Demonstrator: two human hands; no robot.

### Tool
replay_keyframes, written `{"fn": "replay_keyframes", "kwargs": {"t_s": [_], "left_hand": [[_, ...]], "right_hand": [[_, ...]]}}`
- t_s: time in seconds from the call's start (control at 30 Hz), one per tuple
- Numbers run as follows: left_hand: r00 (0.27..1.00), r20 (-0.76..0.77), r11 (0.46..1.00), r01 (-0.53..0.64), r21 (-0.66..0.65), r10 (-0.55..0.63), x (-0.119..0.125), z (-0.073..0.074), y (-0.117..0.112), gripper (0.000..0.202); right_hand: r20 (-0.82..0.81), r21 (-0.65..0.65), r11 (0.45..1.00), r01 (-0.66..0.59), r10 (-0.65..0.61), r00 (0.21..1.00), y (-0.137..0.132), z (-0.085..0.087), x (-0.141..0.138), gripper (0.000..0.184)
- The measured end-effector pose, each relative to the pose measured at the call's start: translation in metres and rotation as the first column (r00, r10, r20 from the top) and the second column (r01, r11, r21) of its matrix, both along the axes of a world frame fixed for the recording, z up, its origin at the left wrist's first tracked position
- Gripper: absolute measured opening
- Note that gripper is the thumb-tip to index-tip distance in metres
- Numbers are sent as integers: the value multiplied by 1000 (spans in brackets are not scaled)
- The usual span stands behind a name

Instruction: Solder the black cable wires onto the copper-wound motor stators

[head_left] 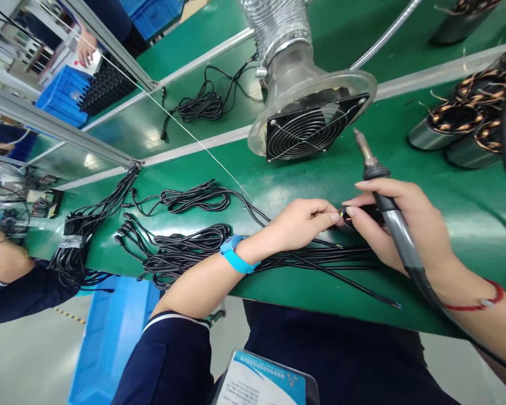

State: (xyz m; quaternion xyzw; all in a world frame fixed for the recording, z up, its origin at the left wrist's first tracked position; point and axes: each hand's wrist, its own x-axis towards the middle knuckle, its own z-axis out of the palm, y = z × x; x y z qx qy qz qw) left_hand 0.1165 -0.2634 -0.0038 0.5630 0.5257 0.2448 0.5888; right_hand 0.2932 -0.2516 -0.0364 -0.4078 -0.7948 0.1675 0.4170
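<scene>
The left hand (303, 222) and the right hand (398, 225) meet fingertip to fingertip over the green counter (468, 214), both pinching one small dark part (346, 215) between thumb and forefinger; the part is almost wholly covered by the fingers, so what it is cannot be made out, beyond a speck of yellow at its edge. The right hand also grips a soldering iron (382, 188), its shaft lying across the palm and its metal tip pointing up and away from the hands; its cord (430, 292) runs under the wrist and leaves the view at the lower right. Beneath both hands lie thin black cable leads (320, 260), stretching from under the left wrist towards the near counter edge. To the left of the left hand lie coiled black cable bundles (181, 250). Beyond the hands stands a fume extractor fan (310, 126) on a ribbed hose. Far right of the right hand, copper-wound stators (455, 124) are cut off by the frame. At the far left edge, another person's hand (4, 256) shows only in part
</scene>
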Motion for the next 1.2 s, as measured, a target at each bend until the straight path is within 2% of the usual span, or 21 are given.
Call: {"fn": "replay_keyframes", "kwargs": {"t_s": [0.1, 0.2, 0.27, 0.33, 0.4, 0.43, 0.47, 0.5, 0.53, 0.6, 0.67, 0.73, 0.8, 0.9, 0.97, 1.03, 1.07, 1.13, 1.2], "left_hand": [[971, -177, 968, -117, 224, 158, -13, 2, 5, 20], [888, -254, 883, -272, 382, 383, -39, 5, 15, 19], [816, -235, 797, -380, 470, 528, -58, 7, 23, 19], [733, -172, 676, -475, 563, 658, -74, 8, 28, 19], [669, -54, 554, -565, 612, 741, -79, 11, 29, 18], [660, 22, 521, -612, 595, 751, -77, 13, 27, 18], [668, 105, 522, -660, 540, 736, -71, 15, 24, 18], [682, 195, 556, -701, 446, 704, -62, 17, 20, 18], [691, 288, 612, -721, 325, 662, -52, 19, 15, 18], [670, 453, 731, -680, 56, 588, -29, 21, 4, 15], [651, 525, 806, -578, -126, 548, -11, 20, -5, 9], [700, 509, 856, -488, -172, 501, -1, 17, -11, 22], [780, 467, 905, -404, -132, 416, 3, 13, -15, 30], [857, 434, 957, -284, -51, 278, -1, 9, -17, 35], [924, 346, 982, -187, 29, 166, -5, 9, -18, 25], [995, 86, 982, -68, 174, 54, -10, 11, -18, 8], [995, -96, 970, 14, 244, 9, -12, 11, -18, 8], [900, -432, 935, 195, 295, -52, -15, 11, -17, 13], [769, -622, 910, 353, 219, -149, -17, 10, -17, 14]], "right_hand": [[-30, -4, 999, 44, -44, 999, 2, 1, 3, 37], [-61, 7, 997, 80, -79, 995, 4, 0, 10, 38], [-61, 14, 994, 104, -103, 993, 5, -1, 15, 36], [-42, 34, 992, 117, -116, 992, 4, -1, 18, 34], [-22, 62, 991, 116, -115, 993, 3, 0, 20, 32], [-16, 75, 991, 109, -108, 994, 3, 2, 20, 31], [-11, 83, 991, 102, -102, 995, 2, 4, 21, 29], [-3, 86, 992, 96, -96, 995, 1, 7, 21, 28], [8, 83, 993, 84, -85, 996, -1, 10, 21, 28], [37, 69, 997, 45, -47, 998, -4, 18, 19, 29], [66, 41, 999, -17, 15, 998, -9, 24, 16, 29], [60, 11, 996, -87, 87, 994, -13, 28, 9, 28], [21, -7, 992, -122, 122, 992, -18, 30, 0, 30], [-32, 6, 995, -98, 98, 995, -22, 30, -13, 31], [-6, 47, 996, -78, 78, 997, -22, 30, -16, 27], [84, 124, 991, -56, 46, 995, -20, 30, -11, 25], [134, 167, 985, -40, 18, 991, -17, 30, -4, 25], [221, 241, 970, -3, -52, 974, -7, 29, 14, 26], [311, 293, 956, 11, -106, 944, 9, 28, 35, 26]]}}
